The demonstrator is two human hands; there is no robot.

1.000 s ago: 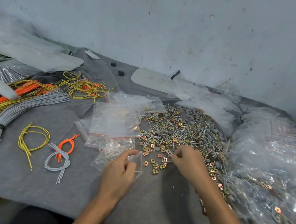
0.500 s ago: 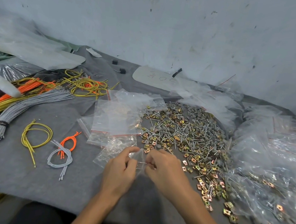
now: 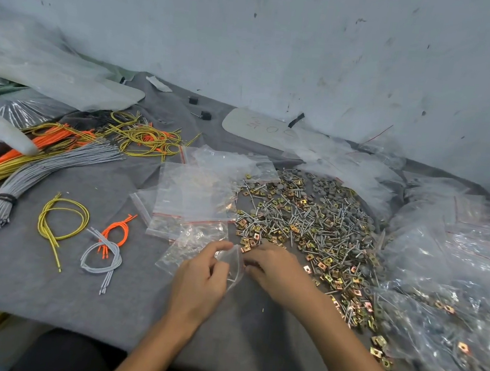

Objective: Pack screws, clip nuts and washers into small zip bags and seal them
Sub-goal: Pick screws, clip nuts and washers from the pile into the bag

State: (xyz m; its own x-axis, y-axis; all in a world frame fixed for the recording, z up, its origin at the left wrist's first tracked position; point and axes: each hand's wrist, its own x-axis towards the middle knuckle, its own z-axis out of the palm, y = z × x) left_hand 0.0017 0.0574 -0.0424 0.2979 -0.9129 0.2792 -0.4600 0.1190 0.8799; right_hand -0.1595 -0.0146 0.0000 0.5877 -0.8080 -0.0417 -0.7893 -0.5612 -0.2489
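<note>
Left grip, right grip on zip bag; board writing unreadable

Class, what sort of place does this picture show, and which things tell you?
Probably a small hardware-packing bench: a heap of screws, clip nuts and washers on a grey table, empty zip bags beside it, and filled bags.
</note>
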